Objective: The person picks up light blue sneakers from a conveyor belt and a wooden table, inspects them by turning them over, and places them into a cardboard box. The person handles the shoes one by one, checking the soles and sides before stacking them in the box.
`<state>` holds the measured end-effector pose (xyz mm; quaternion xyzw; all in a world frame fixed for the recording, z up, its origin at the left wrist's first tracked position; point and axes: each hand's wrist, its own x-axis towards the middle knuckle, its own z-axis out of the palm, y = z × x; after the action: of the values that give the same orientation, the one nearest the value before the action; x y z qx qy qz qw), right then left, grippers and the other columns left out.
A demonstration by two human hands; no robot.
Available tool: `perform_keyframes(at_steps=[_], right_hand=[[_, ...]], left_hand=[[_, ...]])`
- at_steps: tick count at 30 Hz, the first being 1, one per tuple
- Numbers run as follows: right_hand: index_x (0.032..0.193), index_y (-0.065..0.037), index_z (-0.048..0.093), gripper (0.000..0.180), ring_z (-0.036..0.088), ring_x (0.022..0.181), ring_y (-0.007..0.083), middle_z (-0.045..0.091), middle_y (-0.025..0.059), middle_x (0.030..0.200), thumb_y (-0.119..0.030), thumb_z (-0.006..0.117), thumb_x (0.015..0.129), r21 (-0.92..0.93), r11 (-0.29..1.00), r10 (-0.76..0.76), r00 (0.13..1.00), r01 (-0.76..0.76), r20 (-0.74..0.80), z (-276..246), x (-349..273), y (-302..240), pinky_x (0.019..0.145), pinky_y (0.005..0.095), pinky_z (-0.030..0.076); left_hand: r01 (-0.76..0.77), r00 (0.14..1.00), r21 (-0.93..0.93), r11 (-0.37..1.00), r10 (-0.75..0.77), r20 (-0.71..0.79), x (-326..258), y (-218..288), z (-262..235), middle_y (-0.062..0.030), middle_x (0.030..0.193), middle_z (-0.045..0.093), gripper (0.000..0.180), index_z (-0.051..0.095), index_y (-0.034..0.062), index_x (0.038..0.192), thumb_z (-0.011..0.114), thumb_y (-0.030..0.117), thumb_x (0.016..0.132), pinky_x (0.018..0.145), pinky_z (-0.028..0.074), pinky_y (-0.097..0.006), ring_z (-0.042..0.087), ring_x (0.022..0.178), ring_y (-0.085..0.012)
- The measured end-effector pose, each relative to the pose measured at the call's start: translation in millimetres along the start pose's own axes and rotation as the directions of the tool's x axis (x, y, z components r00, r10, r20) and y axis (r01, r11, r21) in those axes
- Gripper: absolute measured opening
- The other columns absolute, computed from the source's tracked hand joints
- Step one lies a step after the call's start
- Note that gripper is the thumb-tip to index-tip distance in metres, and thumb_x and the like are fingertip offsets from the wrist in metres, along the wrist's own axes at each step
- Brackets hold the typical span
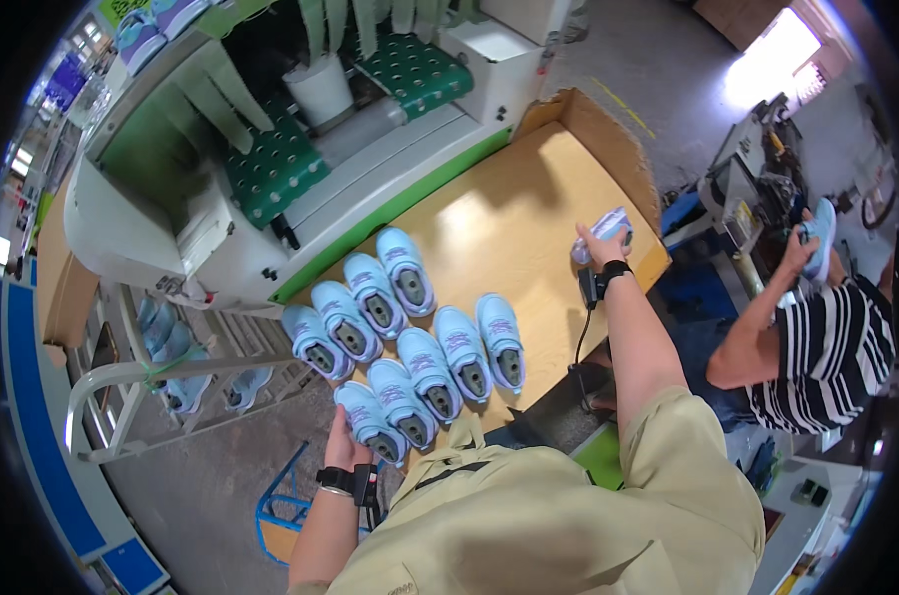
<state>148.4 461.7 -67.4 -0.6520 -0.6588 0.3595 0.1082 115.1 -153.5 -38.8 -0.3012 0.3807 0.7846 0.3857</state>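
Light blue shoes stand in two slanting rows on the wooden tabletop (pixel 489 238), dark openings toward me. My left hand (pixel 344 444) lies against the outer side of the nearest left shoe (pixel 369 423); its fingers are mostly hidden, so its grip is unclear. At the far right of the table, my right hand (pixel 605 248) is closed on a small white and light blue object (pixel 613 222) with a rounded, clear-looking end. Its kind is not plain to see. In the back row, a shoe (pixel 406 272) stands farthest from me.
Beyond the table is a white machine (pixel 370 178) with green perforated belts and hanging strips. Cardboard (pixel 618 149) edges the table's far right. Left stands a metal rack (pixel 122 407) with shoes; below it, a blue-framed stool (pixel 283 511). At right, a person in stripes (pixel 816 347) holds a shoe.
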Motion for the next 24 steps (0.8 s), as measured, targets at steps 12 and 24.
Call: perform_keyframes(at_steps=[12,24], right_hand=[[0.151,-0.007,0.032,0.073,0.057,0.121,0.0256,0.053,0.0166,0.135,-0.013,0.067,0.087,0.543,0.818,-0.471,0.322,-0.189,0.821,-25,-210,-51,0.102,0.0373,0.049],[0.148,-0.003,0.040,0.065,0.050,0.130,0.0388,0.053,0.0246,0.136,-0.031,0.065,0.094,0.214,0.559,-0.799,0.451,0.801,0.398,-23,-240,35,0.109,0.0482,0.040]], left_hand=[[-0.548,0.320,0.629,-0.551,0.557,0.766,-43,16,129,-0.0257,0.155,0.026,0.088,0.034,0.0065,0.149,0.081,0.023,0.077,0.117,0.018,-0.058,0.024,0.144,-0.0470],[-0.794,0.603,0.500,0.347,0.558,0.570,-45,82,259,-0.0207,0.138,0.045,0.120,-0.005,0.0016,0.159,0.081,0.015,0.076,0.107,0.041,-0.040,0.051,0.122,-0.0312]])
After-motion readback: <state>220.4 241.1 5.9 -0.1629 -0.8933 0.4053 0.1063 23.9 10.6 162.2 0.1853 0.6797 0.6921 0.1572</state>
